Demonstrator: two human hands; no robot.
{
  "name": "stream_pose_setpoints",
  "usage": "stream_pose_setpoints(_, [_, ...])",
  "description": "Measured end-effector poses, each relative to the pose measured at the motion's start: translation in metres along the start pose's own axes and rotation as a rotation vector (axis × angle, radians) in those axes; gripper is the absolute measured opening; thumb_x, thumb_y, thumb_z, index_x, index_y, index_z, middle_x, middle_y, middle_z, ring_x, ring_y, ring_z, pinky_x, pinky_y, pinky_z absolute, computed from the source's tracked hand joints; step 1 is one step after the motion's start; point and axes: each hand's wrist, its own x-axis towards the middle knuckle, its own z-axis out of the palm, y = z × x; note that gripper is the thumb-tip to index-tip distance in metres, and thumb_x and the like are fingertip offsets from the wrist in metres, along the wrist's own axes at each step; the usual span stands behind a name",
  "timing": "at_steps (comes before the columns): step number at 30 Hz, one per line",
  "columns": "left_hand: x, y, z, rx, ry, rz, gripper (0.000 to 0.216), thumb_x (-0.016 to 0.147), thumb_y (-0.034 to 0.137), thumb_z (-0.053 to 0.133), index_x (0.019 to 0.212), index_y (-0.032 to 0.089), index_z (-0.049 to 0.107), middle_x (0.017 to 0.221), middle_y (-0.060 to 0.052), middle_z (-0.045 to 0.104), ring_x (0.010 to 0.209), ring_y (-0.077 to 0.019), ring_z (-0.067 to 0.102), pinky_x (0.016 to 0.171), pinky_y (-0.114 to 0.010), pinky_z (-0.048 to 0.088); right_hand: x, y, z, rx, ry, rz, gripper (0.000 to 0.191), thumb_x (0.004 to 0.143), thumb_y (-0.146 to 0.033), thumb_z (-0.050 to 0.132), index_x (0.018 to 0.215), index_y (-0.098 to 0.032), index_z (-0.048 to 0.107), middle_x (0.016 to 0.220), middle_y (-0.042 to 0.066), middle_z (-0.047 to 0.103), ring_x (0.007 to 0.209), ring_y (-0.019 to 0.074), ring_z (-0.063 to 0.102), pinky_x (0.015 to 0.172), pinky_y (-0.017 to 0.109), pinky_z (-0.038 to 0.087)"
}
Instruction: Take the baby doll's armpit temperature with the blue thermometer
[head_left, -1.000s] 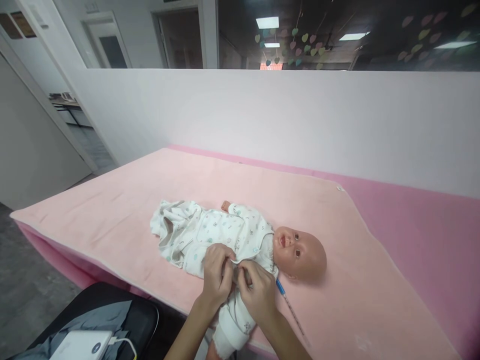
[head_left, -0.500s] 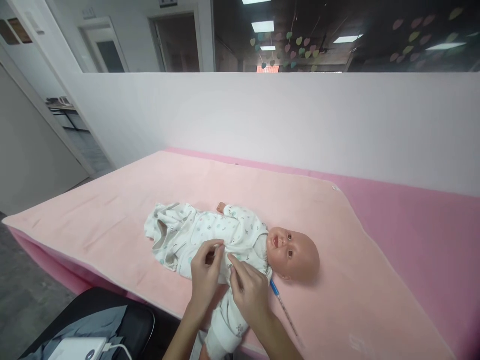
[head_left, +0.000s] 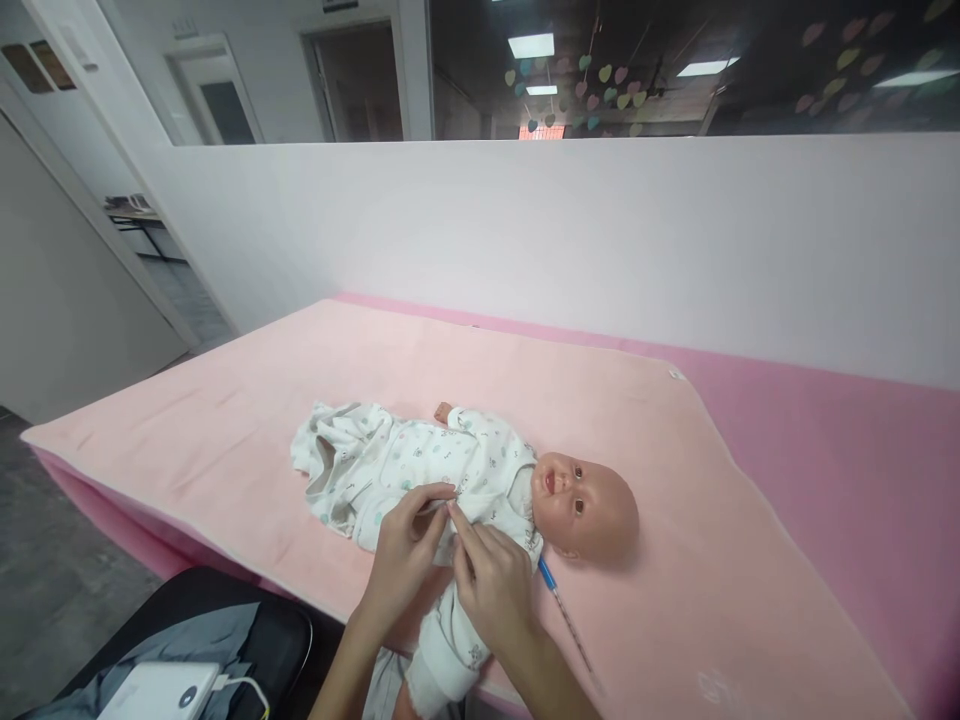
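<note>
A baby doll (head_left: 589, 510) lies on its back with its head to the right, dressed in a white printed baby garment (head_left: 431, 455). My left hand (head_left: 409, 540) pinches the garment at its near side, thumb and fingers together at the chest. Close against it, my right hand (head_left: 491, 580) also has its fingertips closed on the cloth. The fingers cover the exact bit of fabric they hold. Below the hands, a white cuffed sleeve (head_left: 446, 655) reaches toward the near edge. Beside the doll's shoulder lies a thin stick with a blue end (head_left: 547, 574).
A peach-coloured sheet (head_left: 225, 400) covers the table over a pink cloth (head_left: 840, 440). A white wall (head_left: 562, 240) with a window rises behind. At the lower left, a black chair (head_left: 277, 640) bears grey cloth and a white device (head_left: 161, 692) with a cable.
My two hands have drawn closer together, their fingertips now meeting at the garment. The view has shifted slightly. The doll lies as before.
</note>
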Motion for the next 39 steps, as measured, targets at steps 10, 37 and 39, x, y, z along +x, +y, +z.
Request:
stream_pose_setpoints(10, [-0.002, 0.007, -0.002, 0.039, -0.061, -0.009, 0.026, 0.087, 0.033, 0.045, 0.107, 0.021, 0.056, 0.108, -0.007, 0.061, 0.100, -0.0195, 0.059, 0.084, -0.033, 0.049, -0.002, -0.001, 0.002, -0.011, -0.013, 0.030, 0.042, 0.087, -0.013, 0.040, 0.127, -0.020, 0.050, 0.074, 0.001, 0.065, 0.065, 0.0138, 0.056, 0.058, 0.026, 0.036])
stream_pose_setpoints(37, [-0.001, 0.004, 0.004, -0.029, 0.106, -0.058, 0.021, 0.082, 0.036, 0.054, 0.096, 0.021, 0.053, 0.098, -0.006, 0.062, 0.094, -0.0193, 0.060, 0.077, -0.030, 0.047, -0.001, -0.004, 0.001, -0.021, 0.042, 0.048, 0.041, 0.085, -0.012, 0.039, 0.124, -0.019, 0.052, 0.077, 0.002, 0.067, 0.067, 0.0145, 0.058, 0.056, 0.026, 0.038])
stream_pose_setpoints(39, [0.000, 0.004, 0.004, -0.095, 0.126, -0.063, 0.020, 0.081, 0.035, 0.056, 0.094, 0.020, 0.051, 0.094, -0.005, 0.062, 0.093, -0.0183, 0.060, 0.078, -0.029, 0.047, -0.001, -0.003, 0.001, -0.026, 0.045, 0.045, 0.042, 0.085, -0.011, 0.039, 0.124, -0.020, 0.052, 0.076, 0.002, 0.067, 0.066, 0.0143, 0.058, 0.056, 0.026, 0.038])
